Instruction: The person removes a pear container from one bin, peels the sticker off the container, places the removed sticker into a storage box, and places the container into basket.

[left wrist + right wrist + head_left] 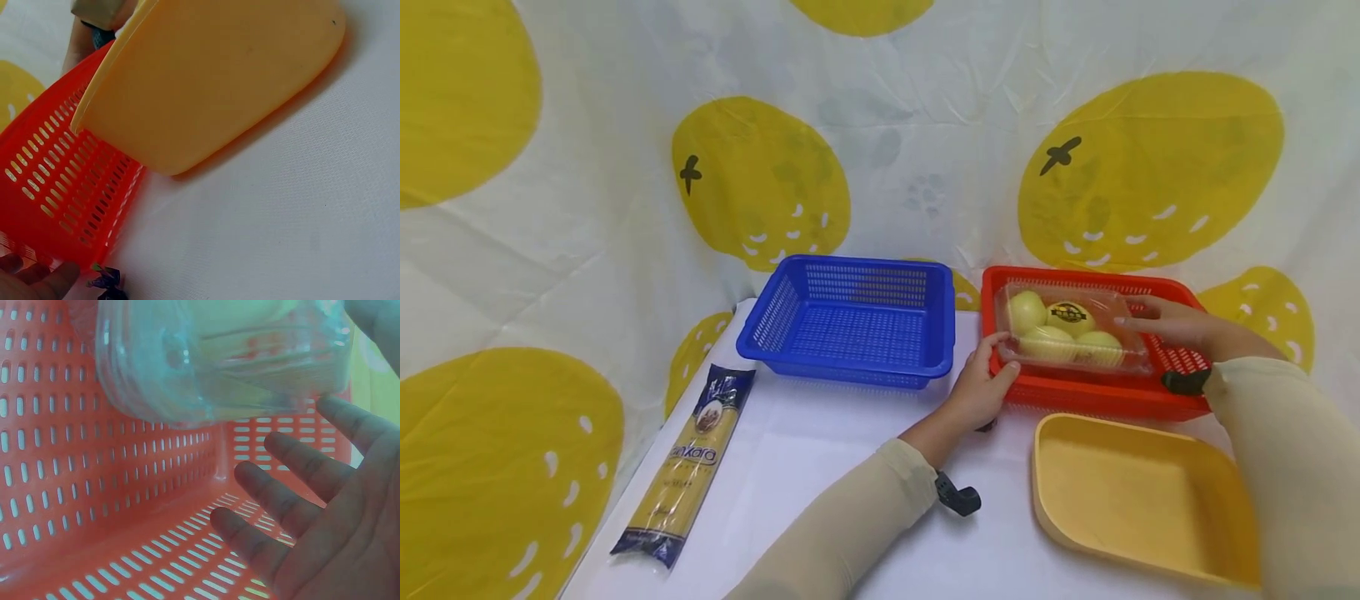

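A clear lidded plastic box of pale yellow round fruit lies in the red perforated basket, close to its left end. My left hand grips the basket's front left corner, thumb over the front rim and index finger beside the box. Low in the left wrist view, the left fingers lie against the basket's outer wall. My right hand is over the basket at the right end of the box. In the right wrist view its fingers are straight and spread, the index fingertip right at the box's edge.
A blue perforated basket stands left of the red one. In front of the red basket is a yellow tray. A spaghetti packet lies at the table's left edge. By my left hand sits a small dark purple wrapped item. A fruit-print curtain hangs behind.
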`<state>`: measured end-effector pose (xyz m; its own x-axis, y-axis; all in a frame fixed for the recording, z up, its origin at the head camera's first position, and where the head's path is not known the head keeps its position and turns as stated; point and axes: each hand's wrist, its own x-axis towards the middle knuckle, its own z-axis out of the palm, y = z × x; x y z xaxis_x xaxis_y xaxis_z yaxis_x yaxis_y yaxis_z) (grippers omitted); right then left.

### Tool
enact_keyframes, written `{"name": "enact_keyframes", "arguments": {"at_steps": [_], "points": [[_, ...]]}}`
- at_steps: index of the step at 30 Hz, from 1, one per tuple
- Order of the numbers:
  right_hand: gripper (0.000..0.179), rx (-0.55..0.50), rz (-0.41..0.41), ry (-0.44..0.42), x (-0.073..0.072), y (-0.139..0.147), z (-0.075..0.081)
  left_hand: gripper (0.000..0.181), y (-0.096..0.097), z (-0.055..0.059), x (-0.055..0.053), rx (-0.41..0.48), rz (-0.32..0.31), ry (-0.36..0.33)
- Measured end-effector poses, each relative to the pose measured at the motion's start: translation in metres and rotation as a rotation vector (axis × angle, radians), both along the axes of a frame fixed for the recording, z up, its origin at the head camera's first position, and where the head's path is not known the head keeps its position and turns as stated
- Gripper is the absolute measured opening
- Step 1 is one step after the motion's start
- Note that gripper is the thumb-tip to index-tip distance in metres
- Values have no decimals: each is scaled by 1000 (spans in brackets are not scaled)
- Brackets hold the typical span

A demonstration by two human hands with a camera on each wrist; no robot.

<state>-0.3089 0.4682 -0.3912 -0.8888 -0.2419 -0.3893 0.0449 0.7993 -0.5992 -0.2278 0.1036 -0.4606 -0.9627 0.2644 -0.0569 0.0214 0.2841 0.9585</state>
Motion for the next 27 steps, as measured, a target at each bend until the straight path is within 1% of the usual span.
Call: {"name": "enact_keyframes", "arguments": {"at_steps": [2, 3, 5, 7, 11, 13, 15, 16, 19, 22, 25, 27], "points": [[95, -16, -11, -25, -2, 0, -2, 46, 1, 0, -1, 4, 0, 1], [95, -25, -6, -24, -3, 0, -4, 46, 1, -1, -1, 7, 0, 6], [96, -48, -10, -36, -4, 0, -8, 46, 0, -2, -2, 15, -6, 26], [96, -75, -14, -51, -3, 1, -15, 47, -1, -3, -2, 21, -24, 44], [86, -139, 9, -76, -2, 3, -25, 47, -1, -7, -1, 33, -59, 67], [75, -178, 35, -66, -4, 2, -27, 47, -2, -8, -1, 34, -56, 70], [68, -193, 57, -47, -6, 1, -27, 46, -2, -8, -1, 32, -40, 76], [66, -204, 61, -43, -6, 0, -28, 46, -2, -9, -1, 30, -33, 76], [75, -206, 66, -38, -9, -1, -31, 47, -4, -8, -1, 27, -26, 71], [78, -197, 51, -53, -10, 0, -34, 50, -5, -7, -1, 33, -45, 69], [72, -199, 34, -54, -9, 2, -35, 51, -4, -6, 0, 49, -67, 79], [63, -229, 22, -58, -8, 4, -34, 50, -3, -6, 0, 56, -73, 83]]}}
